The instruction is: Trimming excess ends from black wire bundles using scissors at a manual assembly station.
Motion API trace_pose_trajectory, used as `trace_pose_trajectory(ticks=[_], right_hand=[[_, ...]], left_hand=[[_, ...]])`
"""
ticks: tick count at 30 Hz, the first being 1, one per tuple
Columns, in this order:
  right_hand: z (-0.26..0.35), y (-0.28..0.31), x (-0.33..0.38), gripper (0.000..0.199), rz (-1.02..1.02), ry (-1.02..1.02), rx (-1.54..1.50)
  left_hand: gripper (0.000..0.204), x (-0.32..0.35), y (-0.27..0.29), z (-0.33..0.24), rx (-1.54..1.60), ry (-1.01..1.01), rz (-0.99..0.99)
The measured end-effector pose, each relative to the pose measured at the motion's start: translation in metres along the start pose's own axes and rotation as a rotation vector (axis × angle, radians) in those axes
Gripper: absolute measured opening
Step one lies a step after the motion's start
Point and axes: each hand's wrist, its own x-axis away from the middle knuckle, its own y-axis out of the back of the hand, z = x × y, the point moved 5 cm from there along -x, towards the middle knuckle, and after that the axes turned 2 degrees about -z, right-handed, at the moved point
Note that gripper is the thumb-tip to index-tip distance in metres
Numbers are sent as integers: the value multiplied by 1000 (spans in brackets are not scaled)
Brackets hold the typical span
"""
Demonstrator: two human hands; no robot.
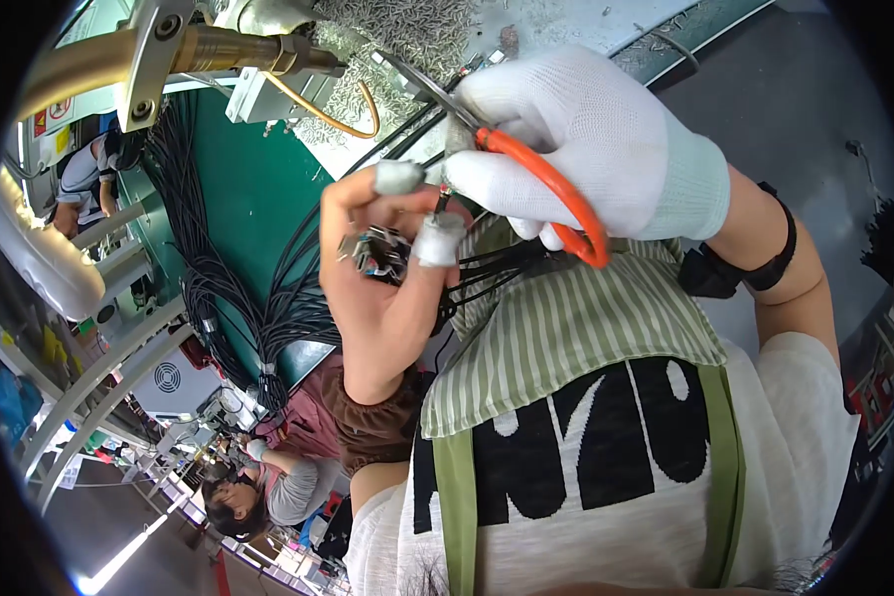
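Left hand, bare w/ taped fingertips, pinched a cluster of small connectors on black wires, held up steady for trimming. At 2 o'clock, gloved right hand gripped orange-handled snips, tip at the wire end; green desk behind.

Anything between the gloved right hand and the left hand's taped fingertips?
Head view: only a thin wire end, pinched by the left hand, beside the right hand holding orange-handled snips.
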Motion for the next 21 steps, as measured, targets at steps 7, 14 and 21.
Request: trace_pose_trajectory(ticks=[7,14,21], right_hand=[[4,0,7,15,-22,-12,-161],[-5,-9,17,9,405,-610,-761],[-1,-11,23,12,231,-367,-616]], left_hand=[[25,-4,1,-1,384,61,228],[27,0,-4,-27,-546,-699,21],[27,4,-6,-20,-349,-561,105]])
